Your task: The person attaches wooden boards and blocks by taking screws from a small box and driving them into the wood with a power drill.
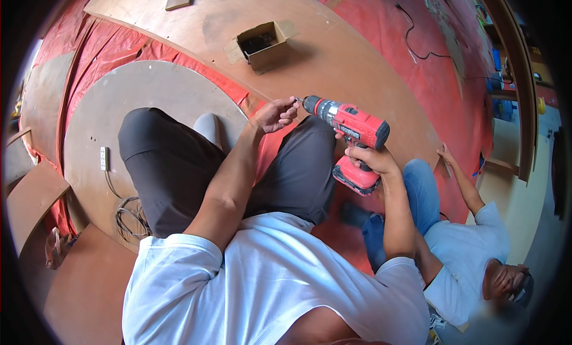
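Note:
A red and black cordless drill is gripped by its handle in my right hand, its battery pack at the bottom. The chuck points left, toward my left hand. My left fingers are pinched together at the drill's tip. Something small and dark shows there, too small to name. Beyond both hands, an open cardboard box with dark small contents stands on a large brown board.
A small flat brown block lies farther off on the board. To the left are a rounded board, a white power strip and a coiled cable. A co-worker sits at my right, one hand on the board's edge. Red sheeting covers the floor.

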The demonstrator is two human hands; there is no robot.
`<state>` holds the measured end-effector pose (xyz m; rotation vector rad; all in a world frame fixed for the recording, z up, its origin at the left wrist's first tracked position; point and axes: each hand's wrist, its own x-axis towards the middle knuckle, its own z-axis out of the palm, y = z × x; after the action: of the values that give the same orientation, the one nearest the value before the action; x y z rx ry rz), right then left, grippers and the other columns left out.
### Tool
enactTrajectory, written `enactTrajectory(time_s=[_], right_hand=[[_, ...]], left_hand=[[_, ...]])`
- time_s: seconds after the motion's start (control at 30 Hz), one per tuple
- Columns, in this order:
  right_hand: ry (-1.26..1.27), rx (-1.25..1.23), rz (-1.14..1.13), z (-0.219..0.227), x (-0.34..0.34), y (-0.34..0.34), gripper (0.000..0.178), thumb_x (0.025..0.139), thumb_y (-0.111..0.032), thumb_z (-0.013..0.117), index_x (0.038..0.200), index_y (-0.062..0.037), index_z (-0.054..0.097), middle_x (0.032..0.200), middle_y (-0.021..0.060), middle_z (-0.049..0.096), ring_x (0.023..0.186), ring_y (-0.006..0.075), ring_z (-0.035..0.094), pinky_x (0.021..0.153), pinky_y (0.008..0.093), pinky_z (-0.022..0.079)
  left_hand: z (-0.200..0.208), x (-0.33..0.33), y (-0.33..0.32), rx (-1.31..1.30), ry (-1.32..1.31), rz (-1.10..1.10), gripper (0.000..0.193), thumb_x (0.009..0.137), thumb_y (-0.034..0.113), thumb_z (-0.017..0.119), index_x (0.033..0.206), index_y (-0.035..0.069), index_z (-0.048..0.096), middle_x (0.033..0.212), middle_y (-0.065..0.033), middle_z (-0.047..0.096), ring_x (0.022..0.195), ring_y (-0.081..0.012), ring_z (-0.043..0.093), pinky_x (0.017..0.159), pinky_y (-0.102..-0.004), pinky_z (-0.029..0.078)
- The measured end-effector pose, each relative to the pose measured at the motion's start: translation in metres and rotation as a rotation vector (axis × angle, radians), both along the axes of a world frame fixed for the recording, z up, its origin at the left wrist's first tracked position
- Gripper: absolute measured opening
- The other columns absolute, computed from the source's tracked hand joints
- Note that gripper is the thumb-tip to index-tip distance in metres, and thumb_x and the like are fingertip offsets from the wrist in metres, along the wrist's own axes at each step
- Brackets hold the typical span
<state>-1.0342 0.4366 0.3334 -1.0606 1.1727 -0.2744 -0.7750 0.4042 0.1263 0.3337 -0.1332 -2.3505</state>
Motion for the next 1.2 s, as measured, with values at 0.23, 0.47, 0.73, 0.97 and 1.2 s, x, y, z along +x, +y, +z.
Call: enactTrajectory(time_s=[0.23, 0.47, 0.73, 0.97, 1.2], right_hand=[[-0.043, 0.045, -0.013, 0.003, -0.008, 0.008, 0.035, 0.079, 0.0, 0.058, 0.113, -0.0019, 0.058, 0.071, -0.0007, 0.053, 0.051, 0.005, 0.046, 0.048, 0.0223, 0.04], [-0.01, 0.023, 0.016, 0.005, -0.009, 0.009, 0.037, 0.079, -0.001, 0.059, 0.115, -0.0019, 0.058, 0.07, -0.0011, 0.053, 0.051, 0.0051, 0.047, 0.049, 0.0223, 0.04], [0.002, 0.042, 0.013, 0.008, -0.01, 0.008, 0.04, 0.078, -0.002, 0.059, 0.118, -0.0031, 0.057, 0.072, -0.0011, 0.054, 0.052, 0.0053, 0.047, 0.05, 0.0229, 0.041], [0.031, 0.023, 0.027, 0.011, -0.01, 0.008, 0.04, 0.078, -0.002, 0.058, 0.118, -0.0036, 0.057, 0.073, -0.0007, 0.054, 0.052, 0.0055, 0.047, 0.05, 0.0228, 0.041], [0.053, 0.03, 0.062, 0.007, -0.018, 0.007, 0.04, 0.078, -0.004, 0.062, 0.118, -0.0041, 0.058, 0.076, 0.0, 0.057, 0.056, 0.0071, 0.052, 0.053, 0.0244, 0.045]], left_hand=[[-0.001, 0.008, -0.003, -0.116, -0.132, -0.084, 0.015, 0.099, 0.013, 0.054, 0.107, 0.001, 0.06, 0.074, 0.0019, 0.048, 0.06, -0.0052, 0.038, 0.05, -0.0176, 0.034], [-0.004, 0.01, -0.009, -0.156, -0.156, -0.123, 0.019, 0.097, 0.012, 0.058, 0.113, 0.002, 0.064, 0.08, 0.0005, 0.057, 0.064, -0.0058, 0.044, 0.058, -0.0179, 0.04], [-0.002, 0.013, -0.012, -0.214, -0.156, -0.147, 0.019, 0.096, 0.013, 0.06, 0.111, 0.002, 0.065, 0.082, 0.0003, 0.059, 0.065, -0.0057, 0.046, 0.06, -0.0178, 0.041], [0.0, 0.013, -0.013, -0.205, -0.166, -0.142, 0.017, 0.096, 0.014, 0.06, 0.107, 0.002, 0.065, 0.082, 0.0002, 0.06, 0.066, -0.0056, 0.047, 0.06, -0.0179, 0.041], [0.004, 0.014, -0.016, -0.227, -0.231, -0.165, 0.016, 0.095, 0.014, 0.063, 0.104, 0.001, 0.066, 0.08, 0.0001, 0.06, 0.065, -0.0059, 0.047, 0.058, -0.0189, 0.04]])
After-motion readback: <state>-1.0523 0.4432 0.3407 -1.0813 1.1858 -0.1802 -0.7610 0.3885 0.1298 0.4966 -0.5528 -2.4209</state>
